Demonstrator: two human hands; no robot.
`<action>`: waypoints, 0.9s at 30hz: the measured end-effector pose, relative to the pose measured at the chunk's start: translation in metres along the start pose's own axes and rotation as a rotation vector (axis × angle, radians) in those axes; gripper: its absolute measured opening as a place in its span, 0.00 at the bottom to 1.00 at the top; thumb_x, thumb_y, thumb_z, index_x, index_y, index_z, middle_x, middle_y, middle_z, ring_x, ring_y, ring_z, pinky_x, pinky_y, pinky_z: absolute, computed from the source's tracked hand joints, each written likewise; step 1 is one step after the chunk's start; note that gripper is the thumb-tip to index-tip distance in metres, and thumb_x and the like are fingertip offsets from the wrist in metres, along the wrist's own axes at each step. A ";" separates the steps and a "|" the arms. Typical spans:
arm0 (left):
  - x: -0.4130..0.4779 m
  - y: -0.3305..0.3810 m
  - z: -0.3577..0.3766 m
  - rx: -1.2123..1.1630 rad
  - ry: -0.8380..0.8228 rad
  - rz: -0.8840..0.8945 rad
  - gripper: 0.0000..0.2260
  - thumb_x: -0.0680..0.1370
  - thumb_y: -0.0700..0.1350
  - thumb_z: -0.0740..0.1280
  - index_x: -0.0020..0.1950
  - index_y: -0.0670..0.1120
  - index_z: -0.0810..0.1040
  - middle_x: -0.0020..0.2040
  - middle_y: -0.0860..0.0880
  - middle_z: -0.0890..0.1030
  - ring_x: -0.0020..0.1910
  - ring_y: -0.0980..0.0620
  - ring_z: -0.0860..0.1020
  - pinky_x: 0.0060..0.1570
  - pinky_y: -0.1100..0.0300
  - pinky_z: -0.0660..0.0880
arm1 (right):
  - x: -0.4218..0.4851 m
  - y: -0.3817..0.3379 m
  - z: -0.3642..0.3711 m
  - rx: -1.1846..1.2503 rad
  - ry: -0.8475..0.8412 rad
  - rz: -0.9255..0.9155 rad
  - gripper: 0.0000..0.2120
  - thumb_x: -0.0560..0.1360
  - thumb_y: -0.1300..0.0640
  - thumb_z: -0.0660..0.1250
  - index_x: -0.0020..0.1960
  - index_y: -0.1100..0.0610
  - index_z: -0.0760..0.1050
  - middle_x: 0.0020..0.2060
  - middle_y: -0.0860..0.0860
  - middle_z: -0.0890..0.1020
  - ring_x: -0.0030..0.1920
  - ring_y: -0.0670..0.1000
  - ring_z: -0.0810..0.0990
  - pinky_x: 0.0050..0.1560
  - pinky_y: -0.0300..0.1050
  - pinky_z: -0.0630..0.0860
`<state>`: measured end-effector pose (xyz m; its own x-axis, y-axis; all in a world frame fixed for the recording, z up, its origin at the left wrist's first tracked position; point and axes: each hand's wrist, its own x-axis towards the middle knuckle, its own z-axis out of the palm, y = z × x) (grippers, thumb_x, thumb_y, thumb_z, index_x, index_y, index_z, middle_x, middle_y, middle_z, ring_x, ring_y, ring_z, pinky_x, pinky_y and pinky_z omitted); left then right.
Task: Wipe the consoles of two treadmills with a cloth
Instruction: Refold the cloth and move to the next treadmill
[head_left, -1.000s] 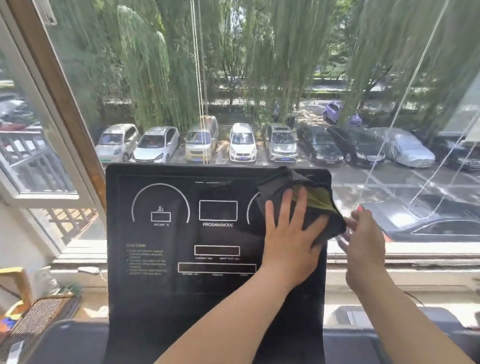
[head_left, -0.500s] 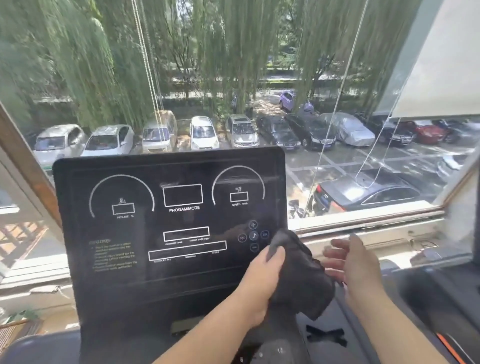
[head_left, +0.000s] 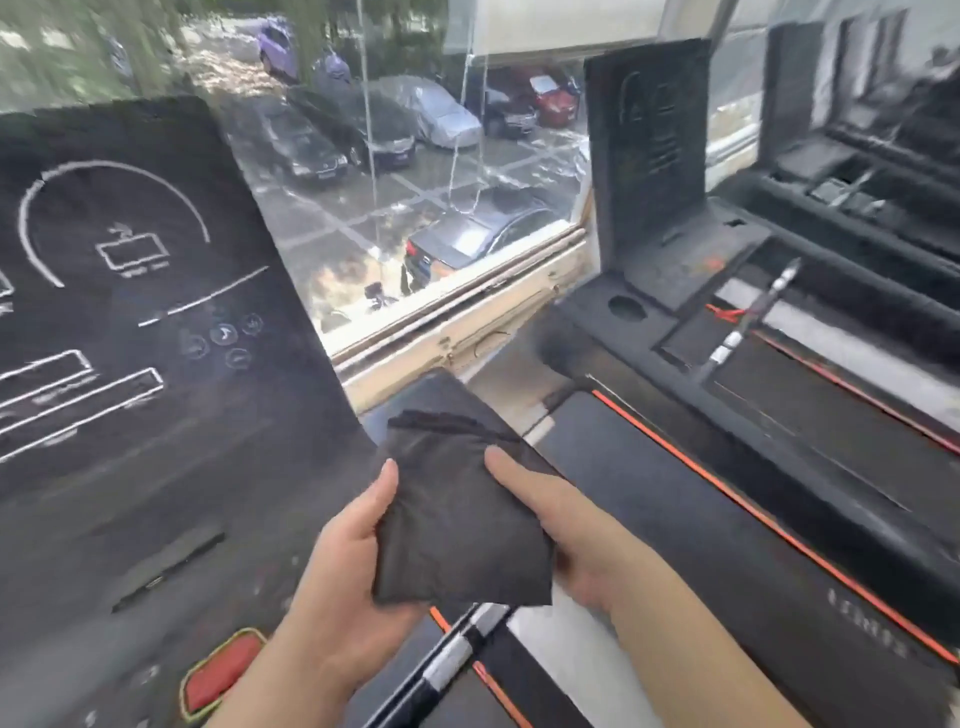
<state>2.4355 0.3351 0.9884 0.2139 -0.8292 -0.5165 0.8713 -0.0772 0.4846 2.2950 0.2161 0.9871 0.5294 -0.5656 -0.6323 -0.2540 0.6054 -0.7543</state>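
Observation:
A dark folded cloth (head_left: 457, 499) is held in front of me by both hands. My left hand (head_left: 343, 561) grips its left edge with the thumb on top. My right hand (head_left: 566, 525) holds its right side, thumb lying across the cloth and fingers hidden underneath. The first treadmill's black console (head_left: 135, 291), with white dial outlines and round buttons, fills the left of the view. A second treadmill's black console (head_left: 649, 145) stands upright at the upper right, apart from my hands.
A window with a pale wooden sill (head_left: 467, 322) runs between the two consoles, cars parked outside. A red stop button (head_left: 223, 670) sits at the lower left. The second treadmill's black deck with orange trim (head_left: 753, 509) stretches to the right, and a third machine lies beyond it.
My view has swung right, off the first console toward the second treadmill. The cloth has come off the console, and my right hand, empty before, now holds it together with my left.

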 end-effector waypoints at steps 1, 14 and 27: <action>-0.005 -0.015 0.010 0.028 -0.045 -0.040 0.21 0.83 0.54 0.61 0.58 0.41 0.87 0.62 0.40 0.85 0.58 0.40 0.86 0.48 0.47 0.86 | -0.019 0.007 -0.016 0.020 0.036 -0.017 0.22 0.79 0.42 0.71 0.63 0.57 0.85 0.56 0.54 0.89 0.57 0.53 0.89 0.57 0.47 0.84; -0.086 -0.325 0.119 0.556 -0.398 -0.400 0.18 0.81 0.41 0.66 0.70 0.40 0.79 0.64 0.39 0.84 0.63 0.41 0.83 0.61 0.45 0.80 | -0.274 0.193 -0.258 0.131 0.688 -0.207 0.13 0.79 0.46 0.74 0.52 0.55 0.87 0.48 0.53 0.91 0.54 0.57 0.89 0.61 0.64 0.83; -0.162 -0.563 0.213 0.694 -0.448 -0.594 0.15 0.84 0.43 0.64 0.69 0.43 0.80 0.64 0.40 0.84 0.64 0.41 0.83 0.64 0.43 0.76 | -0.427 0.351 -0.434 0.326 0.976 -0.022 0.25 0.79 0.35 0.67 0.54 0.58 0.83 0.53 0.57 0.87 0.47 0.51 0.84 0.53 0.52 0.83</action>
<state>1.8159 0.3954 0.9494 -0.4790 -0.6725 -0.5641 0.3039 -0.7300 0.6122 1.6284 0.4271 0.9158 -0.3941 -0.6991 -0.5966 0.0569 0.6294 -0.7750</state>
